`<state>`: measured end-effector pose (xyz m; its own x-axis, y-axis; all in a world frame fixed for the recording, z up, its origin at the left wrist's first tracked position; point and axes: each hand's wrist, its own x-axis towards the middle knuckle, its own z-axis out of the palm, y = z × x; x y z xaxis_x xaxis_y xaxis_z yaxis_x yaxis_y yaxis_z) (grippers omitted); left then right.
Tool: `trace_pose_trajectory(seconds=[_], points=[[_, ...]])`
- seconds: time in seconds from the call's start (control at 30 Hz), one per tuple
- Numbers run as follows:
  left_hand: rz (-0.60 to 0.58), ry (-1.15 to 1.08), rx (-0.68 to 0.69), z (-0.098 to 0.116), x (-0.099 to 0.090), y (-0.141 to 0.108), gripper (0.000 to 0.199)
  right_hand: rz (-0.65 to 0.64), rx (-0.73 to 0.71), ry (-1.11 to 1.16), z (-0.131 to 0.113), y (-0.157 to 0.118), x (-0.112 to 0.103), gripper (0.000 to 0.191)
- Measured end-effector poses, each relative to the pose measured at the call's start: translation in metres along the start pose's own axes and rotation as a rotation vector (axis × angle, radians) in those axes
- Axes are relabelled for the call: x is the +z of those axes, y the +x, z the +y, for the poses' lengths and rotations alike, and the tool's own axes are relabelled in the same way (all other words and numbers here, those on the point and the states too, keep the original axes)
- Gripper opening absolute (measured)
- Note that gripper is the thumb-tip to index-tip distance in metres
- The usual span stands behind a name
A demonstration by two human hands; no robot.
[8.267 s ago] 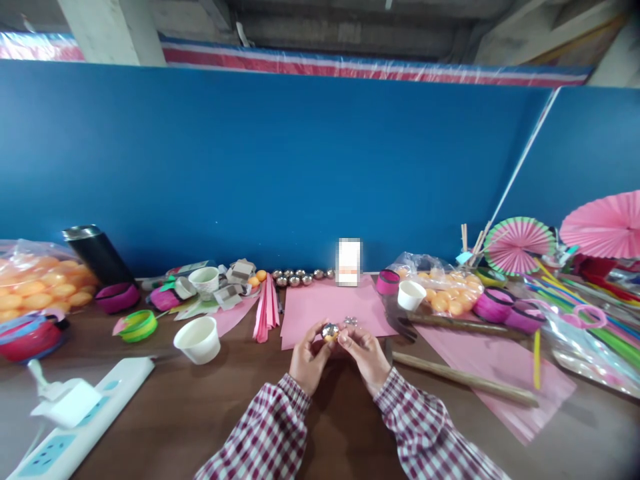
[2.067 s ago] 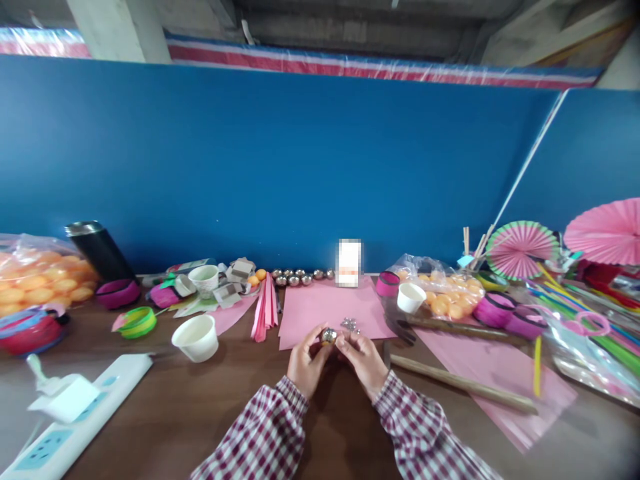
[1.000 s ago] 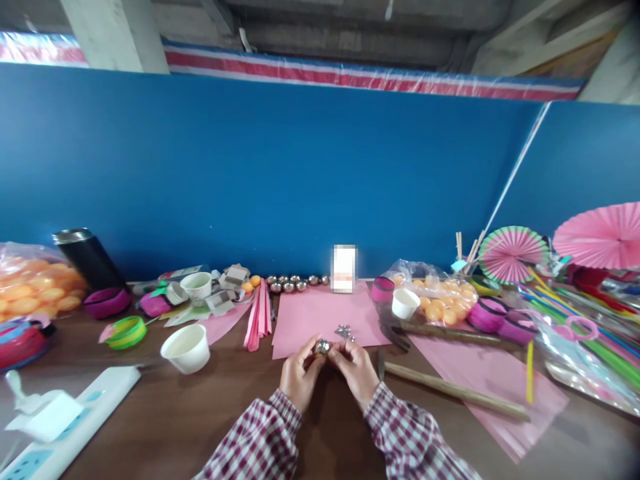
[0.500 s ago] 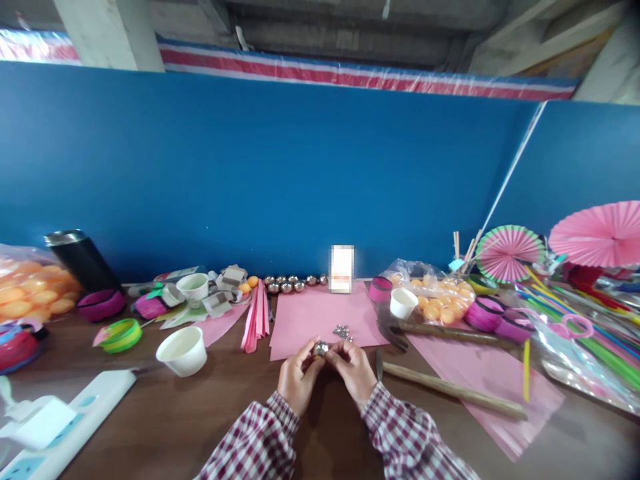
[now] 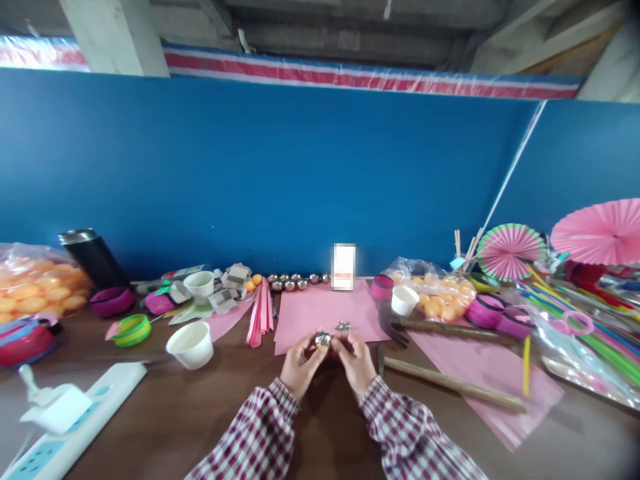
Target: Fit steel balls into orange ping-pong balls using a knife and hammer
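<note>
Between my two hands, near the front edge of the pink sheet (image 5: 320,308), is a shiny silver ball (image 5: 323,339) with a bit of yellow at its underside. My left hand (image 5: 301,365) grips it between thumb and fingers from the left. The fingers of my right hand (image 5: 355,363) are pinched together close by the ball's right side; whether they hold something small is hidden. Just beyond my right fingertips lies a small cluster of silver pieces (image 5: 343,326) on the pink sheet. A row of silver balls (image 5: 290,283) stands at the sheet's back edge.
A white bowl (image 5: 190,345) and a power strip (image 5: 85,420) are at the left. To the right lie a wooden-handled hammer (image 5: 455,384), another wooden handle (image 5: 460,330), a paper cup (image 5: 404,301) and a bag of orange balls (image 5: 440,297). Pink strips (image 5: 260,313) lie left of the sheet.
My hands and the ball have risen slightly, and the ball is turned so more yellow shows beneath. The whole view has shifted a little, with the left-side objects further right.
</note>
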<state>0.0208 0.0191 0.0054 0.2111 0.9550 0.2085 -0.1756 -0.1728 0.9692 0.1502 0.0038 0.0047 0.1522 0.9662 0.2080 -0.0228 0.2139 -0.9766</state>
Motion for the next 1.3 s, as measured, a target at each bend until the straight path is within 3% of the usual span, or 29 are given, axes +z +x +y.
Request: trace_pose_trajectory(seconds=[0.23,0.4,0.5,0.8,1.1,1.3], points=[[0.021,-0.028,-0.024,-0.008,-0.002,0.002,0.046,-0.029,-0.087,-0.099,-0.015,-0.003,0.003,0.026],[0.074,-0.016,-0.005,-0.002,0.0,0.001,0.04,-0.08,-0.157,-0.162,-0.015,-0.007,0.006,0.027],[0.048,-0.042,-0.02,0.002,0.002,0.001,0.038,-0.068,-0.174,-0.223,-0.014,-0.009,0.006,0.028],[0.016,-0.498,-0.284,0.014,0.004,-0.002,0.04,-0.124,-0.15,-0.109,-0.027,-0.006,0.007,0.026],[-0.023,-0.435,-0.247,0.012,0.007,0.0,0.04,-0.079,-0.232,-0.308,-0.019,-0.008,0.005,0.028],[0.069,-0.41,-0.28,0.008,0.007,0.001,0.042,-0.096,-0.306,-0.441,-0.013,-0.001,0.004,0.029]])
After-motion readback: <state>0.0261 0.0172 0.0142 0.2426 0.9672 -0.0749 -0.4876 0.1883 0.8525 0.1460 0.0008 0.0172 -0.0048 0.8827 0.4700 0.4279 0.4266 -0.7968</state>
